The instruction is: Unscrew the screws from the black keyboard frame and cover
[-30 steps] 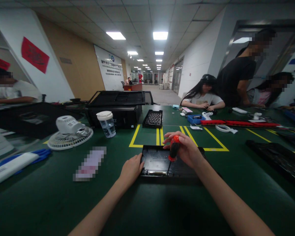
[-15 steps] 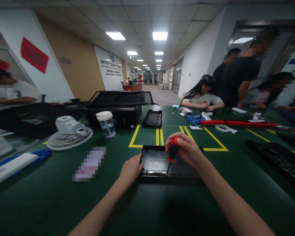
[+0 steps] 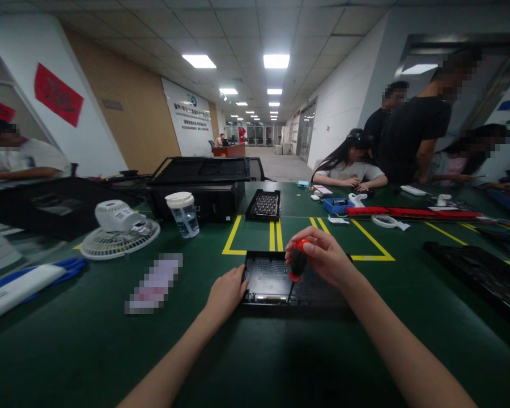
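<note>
Right hand point(image 3: 323, 255) grips screwdriver point(image 3: 298, 260); left hand point(image 3: 226, 292) touches black tray point(image 3: 264, 277) at its edge, pinch cannot be told; the tilted screwdriver could slip if pushed sideways

ceiling panels point(image 3: 276, 61) glaring white | green table point(image 3: 238, 351) dim | sheen on black tray point(image 3: 264, 277) | edges stretched

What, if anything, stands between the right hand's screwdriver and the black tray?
Nothing visible does: the screwdriver in the right hand points down into the black tray; the left hand is at its left edge.
</note>
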A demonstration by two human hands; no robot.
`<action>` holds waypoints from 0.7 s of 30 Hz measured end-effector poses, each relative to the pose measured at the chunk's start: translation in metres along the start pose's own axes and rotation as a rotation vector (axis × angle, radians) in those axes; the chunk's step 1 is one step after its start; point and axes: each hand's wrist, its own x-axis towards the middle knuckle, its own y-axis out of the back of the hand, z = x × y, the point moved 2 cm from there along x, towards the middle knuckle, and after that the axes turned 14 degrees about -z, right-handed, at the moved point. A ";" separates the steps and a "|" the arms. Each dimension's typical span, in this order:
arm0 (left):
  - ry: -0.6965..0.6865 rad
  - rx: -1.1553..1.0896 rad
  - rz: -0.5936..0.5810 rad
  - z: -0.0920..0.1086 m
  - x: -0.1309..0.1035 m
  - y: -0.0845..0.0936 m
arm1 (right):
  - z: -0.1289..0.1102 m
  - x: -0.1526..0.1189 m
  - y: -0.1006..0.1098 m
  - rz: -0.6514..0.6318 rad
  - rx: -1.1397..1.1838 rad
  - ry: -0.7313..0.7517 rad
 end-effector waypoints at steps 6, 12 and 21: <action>-0.004 0.019 0.014 0.000 -0.001 0.000 | 0.000 -0.001 0.001 0.041 -0.046 -0.006; -0.007 0.030 0.015 0.000 0.000 -0.001 | 0.000 -0.001 0.004 0.086 -0.082 0.024; -0.009 0.043 0.022 -0.001 0.000 -0.002 | 0.001 0.000 0.005 0.157 -0.163 0.051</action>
